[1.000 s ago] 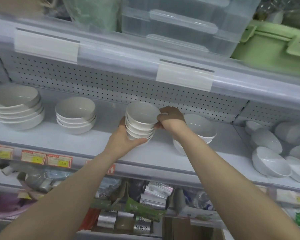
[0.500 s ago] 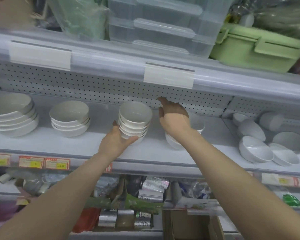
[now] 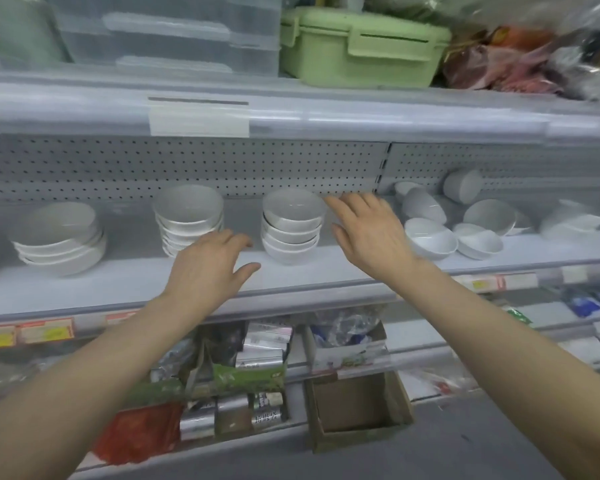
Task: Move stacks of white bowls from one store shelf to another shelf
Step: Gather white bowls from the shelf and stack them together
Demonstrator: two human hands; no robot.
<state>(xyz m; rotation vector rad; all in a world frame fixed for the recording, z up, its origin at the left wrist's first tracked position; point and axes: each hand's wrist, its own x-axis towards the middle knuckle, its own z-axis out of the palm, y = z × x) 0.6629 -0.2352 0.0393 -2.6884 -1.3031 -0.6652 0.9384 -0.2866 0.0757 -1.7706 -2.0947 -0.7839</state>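
As both hands hang empty above the shelf [image 3: 118, 282], the left hand [image 3: 208, 268], fingers relaxed, overlaps one bowl stack [image 3: 187, 216]; a second bowl stack [image 3: 291, 225] stands upright between the hands; the right hand [image 3: 368, 233], fingers spread, is just beside it.

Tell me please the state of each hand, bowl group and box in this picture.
left hand, open, holding nothing
right hand, open, fingers spread, holding nothing
middle bowl stack, upright, nested, between the hands
left bowl stack, upright, nested
wide bowl stack, upright, nested
loose bowls, unstacked, several tilted
green lunch box, lid shut
cardboard box, open
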